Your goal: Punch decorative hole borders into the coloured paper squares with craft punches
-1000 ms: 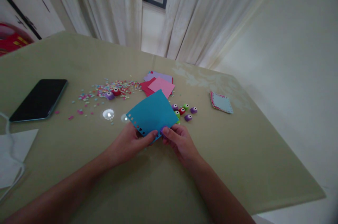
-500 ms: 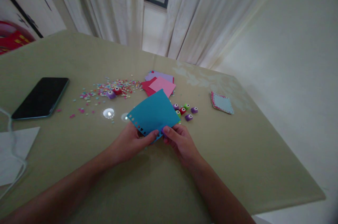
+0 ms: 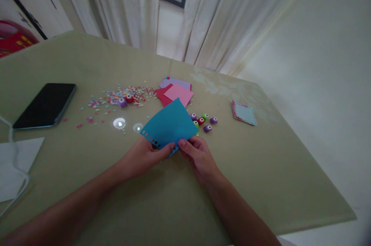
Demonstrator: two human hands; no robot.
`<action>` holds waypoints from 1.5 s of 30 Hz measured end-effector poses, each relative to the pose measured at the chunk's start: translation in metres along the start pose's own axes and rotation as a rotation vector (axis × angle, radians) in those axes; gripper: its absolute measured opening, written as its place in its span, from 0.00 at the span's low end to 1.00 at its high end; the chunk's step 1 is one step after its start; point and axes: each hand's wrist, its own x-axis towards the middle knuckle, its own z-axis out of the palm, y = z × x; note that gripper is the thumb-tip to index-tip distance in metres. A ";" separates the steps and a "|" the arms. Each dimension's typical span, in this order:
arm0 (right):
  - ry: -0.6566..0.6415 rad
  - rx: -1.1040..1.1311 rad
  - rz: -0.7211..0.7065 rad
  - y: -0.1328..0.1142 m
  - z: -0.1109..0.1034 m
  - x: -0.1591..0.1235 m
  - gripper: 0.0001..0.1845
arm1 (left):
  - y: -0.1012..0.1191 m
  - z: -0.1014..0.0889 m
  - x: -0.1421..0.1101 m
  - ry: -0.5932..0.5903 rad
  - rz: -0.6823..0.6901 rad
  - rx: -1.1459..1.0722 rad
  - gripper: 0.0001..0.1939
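A blue paper sheet (image 3: pixel 171 120) is held tilted above the table, with a row of small punched shapes along its lower left edge. My left hand (image 3: pixel 146 154) pinches that edge, thumb on top and fingers hidden beneath. At the sheet's lower corner, my right hand (image 3: pixel 199 156) closes on a small purple craft punch (image 3: pixel 178 145), mostly covered by the thumb. Just beyond the right hand lie several small punches with eye-like dots, among them a purple punch (image 3: pixel 207 128), a red punch (image 3: pixel 200 121) and a green punch (image 3: pixel 205 116).
Behind the sheet lie pink, red and lilac papers (image 3: pixel 179 93). Colourful paper confetti (image 3: pixel 136 92) spreads to their left, with two more punches (image 3: pixel 122 102) in it. A stack of punched cards (image 3: pixel 244 113) sits right. Left are a black-screened device (image 3: pixel 46 105), white paper (image 3: pixel 19 165) and a cable (image 3: pixel 13 157).
My right thumb has shifted slightly over the purple punch, so less of it shows. Sheet and left hand stay nearly in place.
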 end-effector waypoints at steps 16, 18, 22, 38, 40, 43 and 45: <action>-0.066 -0.690 -0.383 -0.020 -0.021 0.000 0.13 | 0.014 -0.002 0.001 0.268 0.009 -0.032 0.12; -0.042 -0.878 -0.519 -0.017 -0.021 0.001 0.10 | 0.015 -0.001 0.000 0.284 -0.002 -0.062 0.12; 0.031 -1.031 -0.693 -0.006 -0.018 0.006 0.10 | 0.018 0.002 -0.002 0.276 -0.020 -0.100 0.14; -0.219 -1.310 -0.995 -0.017 0.104 0.122 0.21 | 0.001 0.001 -0.027 0.223 0.793 0.236 0.15; -0.220 -1.262 -1.054 -0.015 0.129 0.142 0.18 | 0.003 0.000 -0.028 0.239 0.771 0.272 0.15; -0.279 -1.286 -1.041 -0.011 0.145 0.154 0.16 | 0.006 0.000 -0.027 0.266 0.740 0.306 0.15; -0.334 -1.295 -1.038 -0.010 0.142 0.149 0.16 | 0.006 0.000 -0.025 0.311 0.738 0.282 0.14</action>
